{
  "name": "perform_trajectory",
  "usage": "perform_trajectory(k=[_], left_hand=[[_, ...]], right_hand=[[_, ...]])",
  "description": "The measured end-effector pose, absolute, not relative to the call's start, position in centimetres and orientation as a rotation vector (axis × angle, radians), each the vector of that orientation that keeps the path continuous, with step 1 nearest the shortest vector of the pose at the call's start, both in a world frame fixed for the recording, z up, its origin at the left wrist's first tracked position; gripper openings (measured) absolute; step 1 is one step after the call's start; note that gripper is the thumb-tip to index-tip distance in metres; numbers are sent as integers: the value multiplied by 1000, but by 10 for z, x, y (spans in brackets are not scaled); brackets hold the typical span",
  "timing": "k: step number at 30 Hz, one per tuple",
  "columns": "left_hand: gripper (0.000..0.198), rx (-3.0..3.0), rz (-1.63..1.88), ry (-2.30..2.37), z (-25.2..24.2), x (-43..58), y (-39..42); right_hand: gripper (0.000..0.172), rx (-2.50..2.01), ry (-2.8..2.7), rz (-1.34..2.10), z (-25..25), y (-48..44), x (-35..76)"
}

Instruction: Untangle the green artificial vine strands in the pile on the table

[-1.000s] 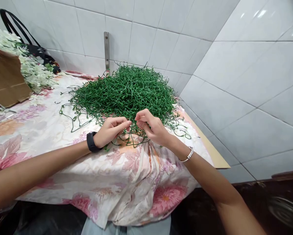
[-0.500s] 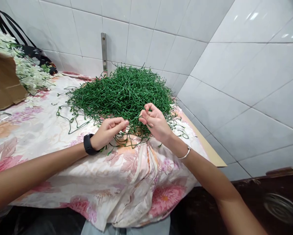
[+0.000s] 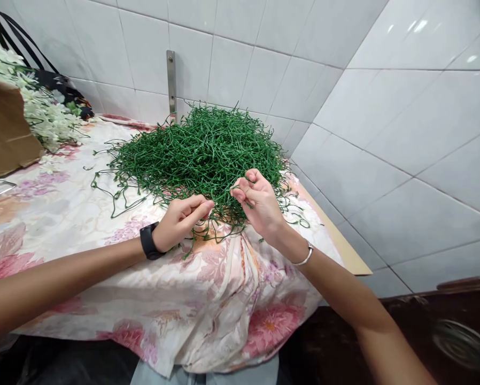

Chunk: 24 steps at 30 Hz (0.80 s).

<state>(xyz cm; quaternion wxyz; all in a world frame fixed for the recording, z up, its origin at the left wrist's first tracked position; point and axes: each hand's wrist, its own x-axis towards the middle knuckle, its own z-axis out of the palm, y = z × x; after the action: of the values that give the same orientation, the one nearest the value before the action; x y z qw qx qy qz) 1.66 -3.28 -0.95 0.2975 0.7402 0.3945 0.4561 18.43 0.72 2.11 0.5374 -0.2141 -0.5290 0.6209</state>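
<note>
A large tangled heap of green artificial flower stems point(image 3: 208, 144) lies on the floral cloth. In front of it, my left hand point(image 3: 182, 219), with a black band at the wrist, is closed with the thumb pressed on the curled index finger. A green stem point(image 3: 190, 247) hangs out below that hand; the part inside the fingers is hidden. My right hand point(image 3: 260, 206), wearing a silver bangle, pinches a thin green stem between thumb and index finger, at the heap's near right edge. The two hands are a short gap apart, at about the same height.
White artificial flowers point(image 3: 49, 120) and a torn cardboard box point(image 3: 9, 131) stand at the left, with a dark bag point(image 3: 59, 88) behind. A metal strip point(image 3: 171, 83) is fixed on the tiled wall. The floral cloth point(image 3: 75, 214) hangs over the near table edge.
Both hands have shifted slightly to the right, still closed. The stem end under my left hand has moved right as well. The heap looks unchanged.
</note>
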Motion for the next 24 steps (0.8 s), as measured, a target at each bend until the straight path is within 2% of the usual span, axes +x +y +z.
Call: perform_trajectory(k=[12,19,24], left_hand=[[32,2013,1218,1063,-10,18,-33],[31,1977,1257,1049,-12,15,-36],[28,1723,1325,967,-15,16,-33]], right_hand=[[26,-563,-1307,1338,20,9,181],[21,-605,-1311,657,44,39,231],[21,-546,-1471,802,38,31,217]])
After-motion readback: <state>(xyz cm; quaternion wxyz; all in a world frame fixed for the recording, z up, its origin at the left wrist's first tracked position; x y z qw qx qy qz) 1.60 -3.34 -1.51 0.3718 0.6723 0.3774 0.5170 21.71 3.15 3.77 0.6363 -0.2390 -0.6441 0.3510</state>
